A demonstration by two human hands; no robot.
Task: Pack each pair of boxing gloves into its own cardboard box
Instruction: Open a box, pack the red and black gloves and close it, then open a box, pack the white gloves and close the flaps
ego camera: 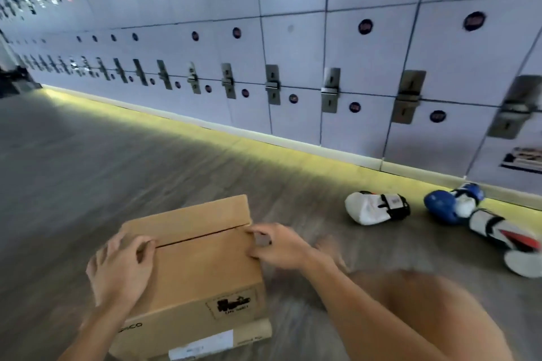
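A closed cardboard box (pixel 199 269) sits on another box (pixel 205 343) on the floor in front of me. My left hand (pixel 120 267) grips the top box's left edge, fingers curled at the flap seam. My right hand (pixel 278 246) holds the right edge, fingers curled over the flap corner. A white boxing glove (pixel 372 208) lies on the floor to the right. Farther right lie a blue and white glove (pixel 448 205) and a white glove with red and black (pixel 507 237). What is inside the top box is hidden.
A long wall of pale lockers (pixel 293 47) with metal latches runs along the back, with a lit yellow strip at its base. The grey wood-look floor (pixel 102 161) stretches to the left. My bare knee (pixel 425 316) is at the lower right.
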